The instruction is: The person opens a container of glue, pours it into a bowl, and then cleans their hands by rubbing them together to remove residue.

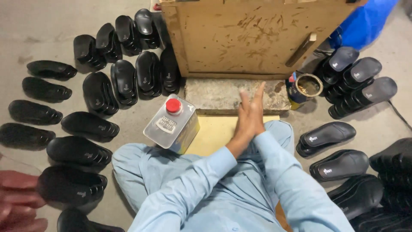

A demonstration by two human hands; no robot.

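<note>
Pressed palms [250, 114] just short of stone slab's [214, 95] edge

Likely a small shoe workshop: black soles [90, 124] ring a concrete floor [34, 25], with a stained board [253, 34] and glue pot [305, 88].

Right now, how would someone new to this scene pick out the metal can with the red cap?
Start at the big brown board leaning at top centre, then drop to the grey stone slab below it. The metal can stands at the slab's left end, left of the pressed-together hands. It alone is silvery and rectangular, red-capped, among black soles.
</note>
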